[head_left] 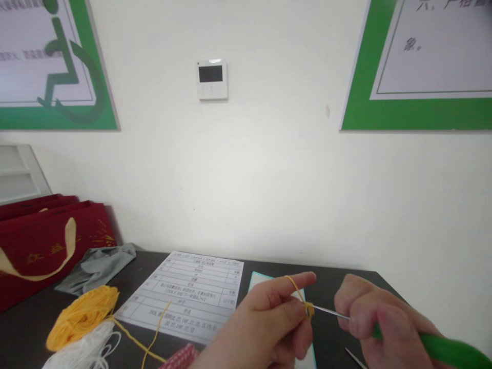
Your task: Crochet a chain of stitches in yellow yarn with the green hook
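At lower right, the right hand (384, 325) is closed around a green-handled crochet hook (446, 347). At lower centre, the left hand (269, 320) pinches yellow yarn (309, 309).

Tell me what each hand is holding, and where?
Left hand: the small yellow yarn piece, pinched at its edge. Right hand: the metal-tipped tool, by its green handle.

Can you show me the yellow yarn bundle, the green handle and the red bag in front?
Yellow yarn bundle (82, 318): head view, its middle.
Green handle (450, 348): head view, its uncovered part.
Red bag (42, 236): head view, its front panel.
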{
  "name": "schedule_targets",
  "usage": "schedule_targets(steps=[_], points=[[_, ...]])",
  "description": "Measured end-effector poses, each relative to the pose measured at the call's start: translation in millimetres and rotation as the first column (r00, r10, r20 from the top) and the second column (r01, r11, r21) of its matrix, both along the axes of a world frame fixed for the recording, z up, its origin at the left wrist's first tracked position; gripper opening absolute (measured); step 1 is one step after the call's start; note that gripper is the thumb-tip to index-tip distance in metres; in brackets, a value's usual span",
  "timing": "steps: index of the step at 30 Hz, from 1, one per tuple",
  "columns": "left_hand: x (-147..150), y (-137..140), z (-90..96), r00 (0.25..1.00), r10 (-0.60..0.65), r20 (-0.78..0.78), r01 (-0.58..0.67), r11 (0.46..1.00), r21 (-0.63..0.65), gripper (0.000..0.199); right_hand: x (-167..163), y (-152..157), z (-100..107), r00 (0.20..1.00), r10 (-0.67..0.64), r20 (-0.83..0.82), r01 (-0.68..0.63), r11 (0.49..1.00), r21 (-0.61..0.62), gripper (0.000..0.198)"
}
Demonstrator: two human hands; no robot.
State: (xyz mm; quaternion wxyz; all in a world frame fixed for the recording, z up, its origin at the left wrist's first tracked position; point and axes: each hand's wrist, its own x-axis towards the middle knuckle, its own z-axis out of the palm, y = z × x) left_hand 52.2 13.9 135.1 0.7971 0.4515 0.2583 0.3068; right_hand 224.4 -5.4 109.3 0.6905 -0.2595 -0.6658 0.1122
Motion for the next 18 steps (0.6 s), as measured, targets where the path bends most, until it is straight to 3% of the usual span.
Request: schedule_targets(steps=[2,5,9,11,14,16,18], points=[[-3.1,2.4,1.3,0.999,-0.041,0.020,0.042,0.998,-0.036,0.042,3.4,4.8,1.4,0.987,0.107,-0.121,-0.123,0.984,-0.132,0.048],[-6.0,5.7,4.6,0.990,-0.101,0.097,0.108,0.992,-0.071,0.035,6.1,9.4,6.8,0.935,0.190,-0.299,-0.282,0.911,-0.302,0.048],[-3.5,7.1,5.5,0.977,-0.098,0.187,0.115,0.990,-0.086,0.031,0.4,10.6,14.4,0.843,0.200,-0.500,-0.429,0.811,-0.398,0.045],[0.0,6.2,2.6,0.970,-0.079,0.232,0.102,0.991,-0.087,0.027,-5.5,9.6,18.3,0.819,0.175,-0.547,-0.449,0.789,-0.420,0.044],[6.0,3.7,-3.8,0.949,-0.021,0.315,0.050,0.995,-0.085,0.028,-12.9,5.0,21.1,0.858,0.163,-0.487,-0.374,0.849,-0.374,0.040],[10.1,1.4,-8.4,0.935,0.023,0.353,0.007,0.996,-0.084,0.035,-15.3,-0.4,18.3,0.925,0.168,-0.341,-0.262,0.932,-0.250,0.037],[14.6,-1.2,-13.1,0.929,0.063,0.364,-0.034,0.996,-0.084,0.043,-16.2,-6.4,12.1,0.989,0.067,-0.131,-0.079,0.992,-0.094,0.034]])
